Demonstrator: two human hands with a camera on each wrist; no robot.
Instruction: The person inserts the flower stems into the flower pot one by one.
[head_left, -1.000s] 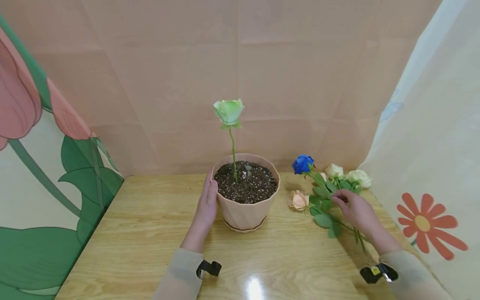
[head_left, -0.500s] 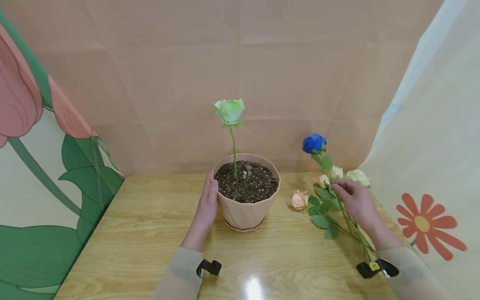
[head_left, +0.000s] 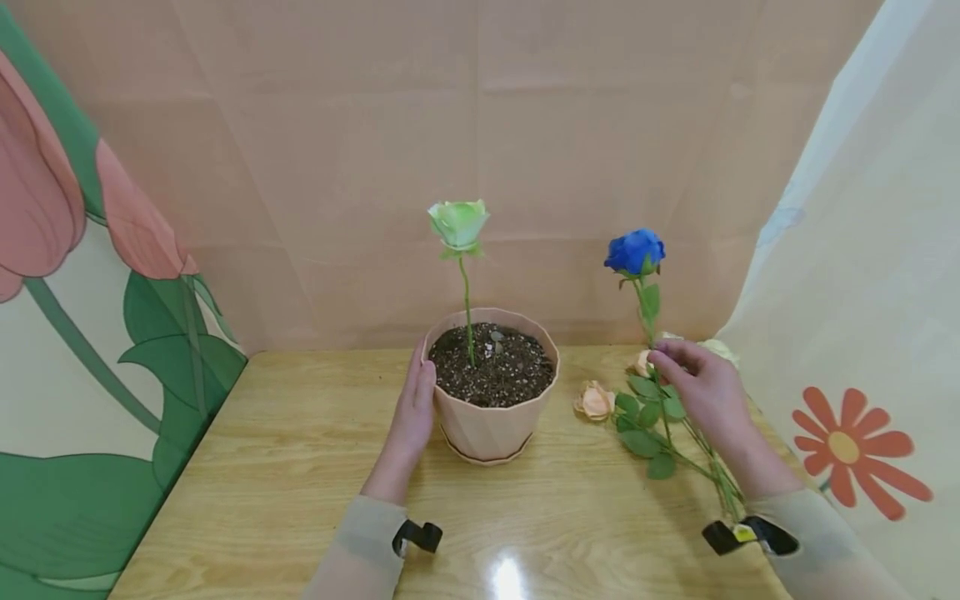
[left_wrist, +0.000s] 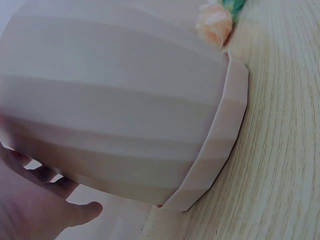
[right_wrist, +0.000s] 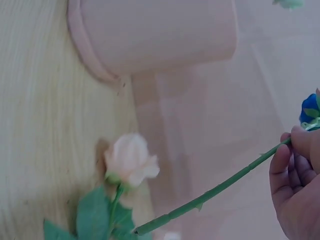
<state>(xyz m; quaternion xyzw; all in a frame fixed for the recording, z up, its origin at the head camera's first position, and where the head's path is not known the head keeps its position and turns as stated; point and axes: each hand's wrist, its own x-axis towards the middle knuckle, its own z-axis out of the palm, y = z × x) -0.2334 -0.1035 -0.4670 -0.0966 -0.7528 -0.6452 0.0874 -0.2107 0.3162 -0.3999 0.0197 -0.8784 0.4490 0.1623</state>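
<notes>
In the head view, a pale pink flowerpot point(head_left: 491, 427) full of dark soil point(head_left: 506, 371) stands mid-table on its saucer. One light green rose point(head_left: 459, 223) rises upright from the soil. My left hand point(head_left: 413, 406) rests against the pot's left side, fingers fairly straight along the wall; the left wrist view shows the thumb point(left_wrist: 86, 212) apart from it. At the right, my right hand point(head_left: 708, 396) pinches the stem of a blue rose point(head_left: 635, 252) between thumb and fingers, bloom up. The right wrist view shows the bare lower stem point(right_wrist: 215, 190) slanting down from that hand.
Below the right hand lie several cut roses, among them a peach rose point(head_left: 596, 401) and a white rose point(head_left: 722, 352), with green leaves point(head_left: 641, 442). A pink backdrop point(head_left: 337, 208) closes off the wooden table point(head_left: 300, 467) behind; printed cloths hang at both sides.
The blue rose has been lifted from the pile by my right hand, its bloom rising and its stem turning more upright. My left hand and the pot have stayed in place.
</notes>
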